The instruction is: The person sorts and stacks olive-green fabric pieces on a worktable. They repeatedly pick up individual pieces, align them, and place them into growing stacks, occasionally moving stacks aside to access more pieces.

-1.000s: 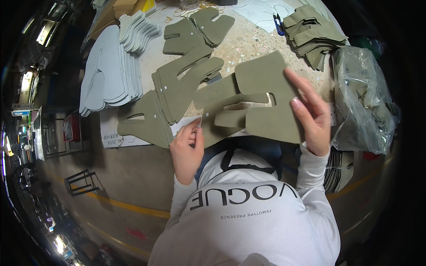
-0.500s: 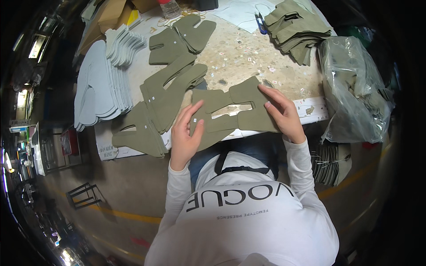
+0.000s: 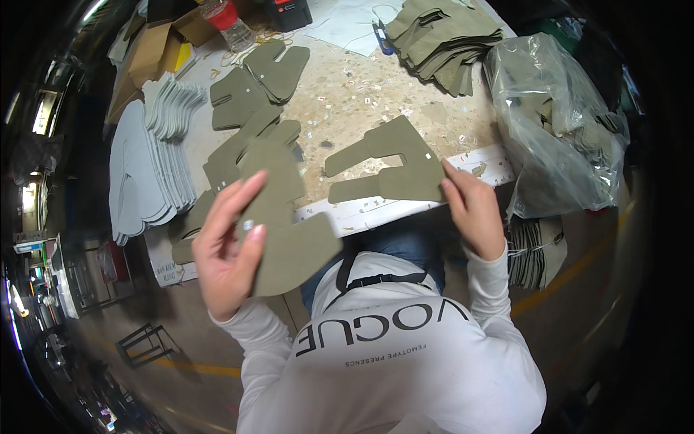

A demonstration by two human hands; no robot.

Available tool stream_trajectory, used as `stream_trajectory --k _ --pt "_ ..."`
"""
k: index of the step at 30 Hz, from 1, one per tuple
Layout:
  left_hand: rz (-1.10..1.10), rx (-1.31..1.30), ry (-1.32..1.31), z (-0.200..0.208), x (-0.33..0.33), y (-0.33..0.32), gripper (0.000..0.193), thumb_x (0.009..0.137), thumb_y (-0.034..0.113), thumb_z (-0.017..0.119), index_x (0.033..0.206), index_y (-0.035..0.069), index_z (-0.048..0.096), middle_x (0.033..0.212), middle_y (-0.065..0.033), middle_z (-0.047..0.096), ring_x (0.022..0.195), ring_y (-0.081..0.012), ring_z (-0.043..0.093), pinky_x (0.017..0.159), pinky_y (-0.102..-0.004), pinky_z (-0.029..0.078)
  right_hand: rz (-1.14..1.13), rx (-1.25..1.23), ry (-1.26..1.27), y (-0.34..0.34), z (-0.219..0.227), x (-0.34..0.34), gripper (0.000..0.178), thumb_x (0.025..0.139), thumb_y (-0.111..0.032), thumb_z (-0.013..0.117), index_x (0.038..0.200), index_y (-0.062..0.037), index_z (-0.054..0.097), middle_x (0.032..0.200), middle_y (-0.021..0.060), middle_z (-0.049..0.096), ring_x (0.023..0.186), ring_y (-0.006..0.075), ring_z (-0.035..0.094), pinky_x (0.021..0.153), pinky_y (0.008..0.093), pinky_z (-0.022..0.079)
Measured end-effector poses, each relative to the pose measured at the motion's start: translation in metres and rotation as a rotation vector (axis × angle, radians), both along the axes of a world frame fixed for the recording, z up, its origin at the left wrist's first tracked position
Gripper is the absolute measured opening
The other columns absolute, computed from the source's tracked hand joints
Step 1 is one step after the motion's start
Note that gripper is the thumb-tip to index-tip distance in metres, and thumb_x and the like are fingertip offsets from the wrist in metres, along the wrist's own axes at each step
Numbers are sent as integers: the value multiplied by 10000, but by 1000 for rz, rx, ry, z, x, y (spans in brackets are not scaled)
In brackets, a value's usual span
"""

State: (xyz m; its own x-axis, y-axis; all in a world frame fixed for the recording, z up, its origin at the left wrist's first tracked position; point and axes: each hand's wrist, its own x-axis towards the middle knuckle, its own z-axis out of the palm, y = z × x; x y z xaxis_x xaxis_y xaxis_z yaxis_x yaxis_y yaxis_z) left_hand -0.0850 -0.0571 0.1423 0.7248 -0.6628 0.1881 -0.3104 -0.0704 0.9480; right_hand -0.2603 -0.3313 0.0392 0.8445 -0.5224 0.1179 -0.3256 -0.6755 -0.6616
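My left hand (image 3: 225, 249) is closed on an olive fabric piece (image 3: 296, 253) with a rounded notch, its thumb on top beside a small white sticker. That piece is raised off the table and slightly blurred. On the table's near edge lies a second olive cut piece (image 3: 412, 177), with two prongs pointing left and a small sticker near its right side. My right hand (image 3: 474, 206) pinches its right edge between thumb and fingers. Behind the left hand, a pile of olive pieces (image 3: 224, 159) is partly hidden.
Pale grey-blue pieces (image 3: 148, 173) are stacked at the left. More olive pieces (image 3: 278, 72) lie farther back, with a bottle (image 3: 230, 25) beyond. Blue-handled snips (image 3: 384, 40) sit by an olive stack (image 3: 441, 43). A clear plastic bag (image 3: 557, 130) bulges at the right.
The two olive pieces, which overlapped between my hands, are now apart. My left hand has lifted one and moved it left and nearer me; the right hand stays on the other.
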Motion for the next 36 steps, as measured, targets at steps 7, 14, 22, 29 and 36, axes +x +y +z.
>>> stream_trajectory --k 7,14,22,29,36 --pt "-255 -39 -23 -16 -5 -68 543 819 -56 582 1358 2 550 1316 -121 525 1060 -113 555 881 -211 450 -46 75 -31 17 -6 -7 417 864 -37 620 1271 33 565 913 214 594 820 416 593 732 424 482" --pt "-70 243 191 -94 25 -52 560 859 -72 594 1403 31 505 1403 -98 445 1029 -73 539 807 -168 462 -10 91 -35 12 -3 -9 405 869 -52 621 1266 16 579 911 220 610 811 397 610 733 404 489" --pt "-114 10 396 -131 23 -30 600 883 -106 570 1450 39 442 1473 -109 339 1105 -91 543 837 -153 458 10 266 -239 -13 -16 22 419 877 -45 613 1295 -50 596 925 142 672 747 220 646 734 304 504" --pt "-33 38 348 -117 10 -24 593 870 -113 561 1436 32 459 1439 -89 400 1074 -82 554 818 -163 472 206 580 -250 -27 -3 33 405 899 7 546 1297 -45 602 1220 65 606 1016 125 575 881 247 457" --pt "133 235 154 -104 -5 -16 500 879 -74 558 1368 25 535 1325 -116 531 963 -94 629 655 -177 520 144 232 -340 -53 95 6 416 918 53 456 1309 4 592 1253 80 568 1107 124 548 927 231 436"
